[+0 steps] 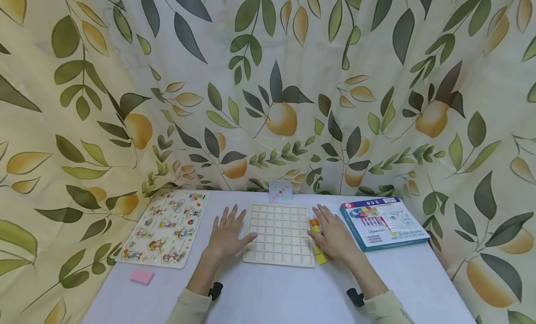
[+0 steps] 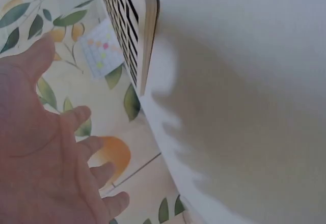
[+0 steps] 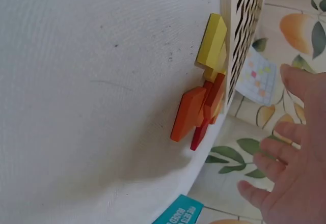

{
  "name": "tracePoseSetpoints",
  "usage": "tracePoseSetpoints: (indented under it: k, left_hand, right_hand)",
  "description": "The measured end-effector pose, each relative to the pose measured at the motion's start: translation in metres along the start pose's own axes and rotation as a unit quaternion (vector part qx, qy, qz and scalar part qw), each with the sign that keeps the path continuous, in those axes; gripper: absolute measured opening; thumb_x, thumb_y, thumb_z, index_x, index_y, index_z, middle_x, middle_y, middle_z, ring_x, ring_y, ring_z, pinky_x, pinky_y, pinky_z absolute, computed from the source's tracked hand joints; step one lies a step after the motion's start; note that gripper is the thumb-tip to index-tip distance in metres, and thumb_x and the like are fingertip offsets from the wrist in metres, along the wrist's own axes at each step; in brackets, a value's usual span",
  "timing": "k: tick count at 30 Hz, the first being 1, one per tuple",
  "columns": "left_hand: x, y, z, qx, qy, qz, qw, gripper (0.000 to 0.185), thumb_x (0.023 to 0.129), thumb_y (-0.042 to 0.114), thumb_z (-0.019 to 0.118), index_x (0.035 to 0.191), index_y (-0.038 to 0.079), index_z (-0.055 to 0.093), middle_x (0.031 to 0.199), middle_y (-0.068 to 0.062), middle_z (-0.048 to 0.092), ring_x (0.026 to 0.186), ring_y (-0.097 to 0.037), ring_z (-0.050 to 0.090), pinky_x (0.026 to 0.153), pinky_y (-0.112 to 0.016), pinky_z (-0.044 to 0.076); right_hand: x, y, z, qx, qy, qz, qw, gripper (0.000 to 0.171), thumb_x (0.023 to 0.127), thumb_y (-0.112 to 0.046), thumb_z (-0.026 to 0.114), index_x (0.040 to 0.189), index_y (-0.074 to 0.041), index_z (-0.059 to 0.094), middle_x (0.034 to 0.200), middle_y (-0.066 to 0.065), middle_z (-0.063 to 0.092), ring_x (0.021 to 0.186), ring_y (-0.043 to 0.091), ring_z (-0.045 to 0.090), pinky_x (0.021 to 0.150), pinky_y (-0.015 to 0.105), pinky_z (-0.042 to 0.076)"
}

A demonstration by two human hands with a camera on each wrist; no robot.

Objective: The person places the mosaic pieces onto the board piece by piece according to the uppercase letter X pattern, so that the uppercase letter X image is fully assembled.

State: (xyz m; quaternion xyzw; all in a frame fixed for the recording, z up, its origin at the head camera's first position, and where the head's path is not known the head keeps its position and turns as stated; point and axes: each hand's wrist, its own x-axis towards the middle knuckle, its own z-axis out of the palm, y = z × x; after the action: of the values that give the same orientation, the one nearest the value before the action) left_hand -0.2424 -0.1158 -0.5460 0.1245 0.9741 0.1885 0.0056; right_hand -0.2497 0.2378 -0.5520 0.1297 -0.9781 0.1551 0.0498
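Note:
A square wooden grid board (image 1: 279, 235) lies on the white table between the two hands. My left hand (image 1: 226, 235) is spread with straight fingers just left of the board, its thumb reaching over the board's left edge. On the other side, my right hand (image 1: 333, 234) is held flat over several small coloured blocks beside the board, partly hiding them. The right wrist view shows these as a yellow block (image 3: 212, 42), orange blocks (image 3: 187, 113) and a red block (image 3: 199, 135). Both palms hold nothing. Behind the board stands a small card (image 1: 280, 192) with a coloured grid pattern.
A puzzle board with cartoon figures (image 1: 165, 228) lies at the left, with a pink block (image 1: 142, 276) in front of it. A flat teal-edged box (image 1: 383, 224) lies at the right. A leaf-and-fruit patterned curtain (image 1: 268, 152) hangs behind the table (image 1: 268, 291).

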Motion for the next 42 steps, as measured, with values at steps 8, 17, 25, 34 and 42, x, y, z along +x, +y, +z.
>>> tracePoseSetpoints:
  k: [8,17,25,34,42]
  left_hand:
    - [0.003,-0.001,0.02,-0.022,0.001,0.035,0.9991,0.085,0.099,0.062,0.058,0.163,0.011,0.036,0.172,-0.017,0.022,0.159,-0.044,0.012,0.124,-0.07,0.013]
    - [-0.001,0.004,0.028,-0.056,-0.02,0.026,0.9979,0.086,0.096,0.056,0.067,0.163,0.012,0.036,0.172,-0.016,0.024,0.159,-0.042,0.012,0.125,-0.067,0.013]
    - [-0.01,0.006,0.026,-0.053,-0.087,0.035,0.9942,0.103,0.085,0.054,0.081,0.16,0.001,0.036,0.17,-0.016,0.028,0.159,-0.039,0.018,0.128,-0.058,0.018]
    - [-0.012,0.009,0.024,-0.03,-0.101,0.037,0.9938,0.114,0.076,0.053,0.09,0.16,-0.001,0.036,0.169,-0.016,0.03,0.158,-0.036,0.023,0.128,-0.055,0.022]
    - [-0.013,0.009,0.024,-0.022,-0.103,0.027,0.9941,0.114,0.075,0.054,0.089,0.16,0.001,0.036,0.17,-0.015,0.029,0.157,-0.035,0.026,0.127,-0.054,0.023]
  right_hand:
    - [0.005,0.002,0.004,0.022,-0.022,0.008,0.999,0.057,0.099,-0.025,0.072,0.15,-0.006,0.053,0.154,0.018,0.051,0.137,0.04,0.053,0.112,0.06,0.046]
    - [0.008,0.009,0.008,0.031,-0.037,0.012,0.999,0.034,0.095,-0.008,0.072,0.13,-0.005,0.07,0.125,0.012,0.069,0.115,0.031,0.066,0.099,0.052,0.057]
    - [0.011,0.012,0.011,0.026,-0.034,0.008,0.999,0.029,0.093,-0.006,0.076,0.122,-0.004,0.074,0.112,0.009,0.07,0.098,0.023,0.066,0.092,0.049,0.06]
    - [0.016,0.013,0.007,0.077,-0.064,0.059,0.993,0.034,0.09,-0.006,0.077,0.124,-0.007,0.074,0.1,0.002,0.069,0.082,0.017,0.057,0.074,0.033,0.054]
    - [0.02,0.013,0.006,0.112,-0.068,0.071,0.989,0.04,0.088,-0.007,0.081,0.127,-0.006,0.072,0.102,0.004,0.072,0.082,0.018,0.058,0.075,0.033,0.053]
